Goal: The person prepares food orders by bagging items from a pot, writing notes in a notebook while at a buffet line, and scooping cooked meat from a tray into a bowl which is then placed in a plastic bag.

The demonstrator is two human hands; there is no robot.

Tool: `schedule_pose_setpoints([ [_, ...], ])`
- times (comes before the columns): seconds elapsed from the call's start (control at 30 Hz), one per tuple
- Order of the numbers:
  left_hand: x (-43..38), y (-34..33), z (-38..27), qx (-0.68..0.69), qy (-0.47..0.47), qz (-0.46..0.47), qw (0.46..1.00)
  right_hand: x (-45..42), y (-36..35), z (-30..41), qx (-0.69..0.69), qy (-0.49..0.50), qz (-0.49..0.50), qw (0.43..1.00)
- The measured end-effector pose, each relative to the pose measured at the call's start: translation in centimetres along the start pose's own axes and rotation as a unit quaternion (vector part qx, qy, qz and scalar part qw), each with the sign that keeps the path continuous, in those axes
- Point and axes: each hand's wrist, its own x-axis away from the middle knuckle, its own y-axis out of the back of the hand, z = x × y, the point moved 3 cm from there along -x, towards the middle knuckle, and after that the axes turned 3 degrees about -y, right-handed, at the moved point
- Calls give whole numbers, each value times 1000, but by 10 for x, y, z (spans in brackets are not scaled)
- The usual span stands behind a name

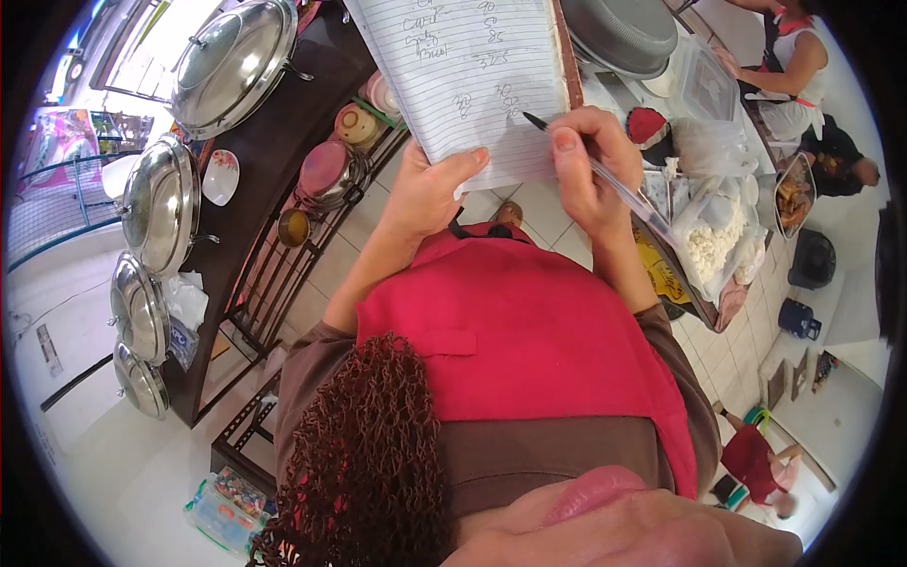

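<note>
A lined paper notebook (489,85) with a brown cover edge lies open in front of me, bearing handwritten words and figures. My left hand (436,181) grips its lower left corner, thumb on top of the page. In my right hand (599,159) is a clear-barrelled pen (623,191), its black tip beside the lowest figures; whether the tip touches the paper I cannot tell. The fingers of that hand are closed around the barrel, near the notebook's lower right edge. Below both hands is a red apron (524,326) over a brown shirt.
Steel lidded serving dishes (159,205) line a dark counter (244,135) at left, above a rack with bowls (326,170). At right, a table holds a grey basin (623,35), plastic containers and a bag of white food (716,248). Several people (786,64) are farther right.
</note>
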Motion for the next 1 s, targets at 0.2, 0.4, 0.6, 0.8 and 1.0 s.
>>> schedule_pose_setpoints([
  [0.2, 8, -3, -8, -17, 4, 20, 1000, 7, 3, 11, 72, 90, 50, 992],
  [0.4, 13, -1, -10, -70, -21, 24, 997, 12, -1, 14, 75, 77, 27, 994],
  [0.6, 19, -4, -10, -69, -23, 22, 997, 16, -2, 20, 115, 91, 21, 989],
  [0.8, 25, -8, -8, -35, -21, 12, 999, 22, -1, 21, 86, 66, 14, 994],
  [1.0, 30, -4, -6, -32, -17, 15, 999, 29, 1, 22, 63, 31, 27, 997],
])
